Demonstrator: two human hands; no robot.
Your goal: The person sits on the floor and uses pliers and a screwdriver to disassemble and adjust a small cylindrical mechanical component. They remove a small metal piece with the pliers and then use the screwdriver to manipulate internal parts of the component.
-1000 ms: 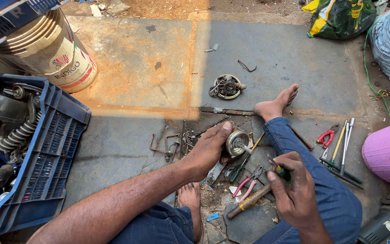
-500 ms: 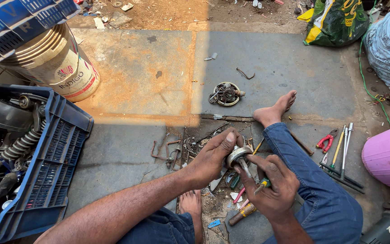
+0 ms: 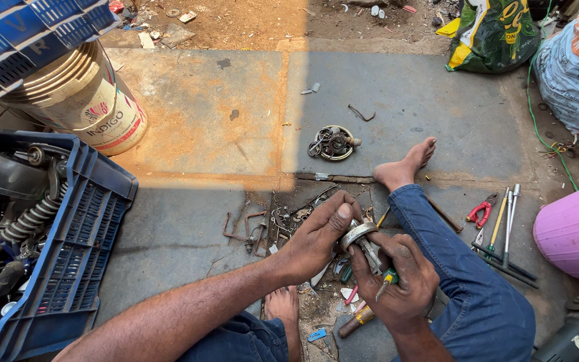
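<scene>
1. Head view shows the biggest risk at the metal ring part [image 3: 358, 234]: the left hand [image 3: 316, 234] has its grip clamped on the ring, held just above the floor between the person's legs, and a push from the tool could probably twist it loose and drop it into the scrap below.
2. Next, the right hand [image 3: 400, 281] is closed around a green-handled screwdriver [image 3: 384, 280] whose tip points toward the ring; as I judge it, a slip would send the tip into the left fingers, which sit right beside it.
3. Bare feet lie close by, one foot [image 3: 407, 164] stretched out and another tucked under the hands, near sharp bits of metal; a dropped part could land on them.
4. Small pieces could vanish among the clutter of bent brackets [image 3: 242, 228].
5. Work happens on a grey stone floor [image 3: 182, 234], half in shade, dusty, with dirt beyond.
6. Around it stand a blue crate [image 3: 82, 268] of springs, a paint bucket [image 3: 82, 100], a pink tub [image 3: 577, 231], sacks, red pliers [image 3: 480, 211] and a round coil plate [image 3: 333, 143].
</scene>
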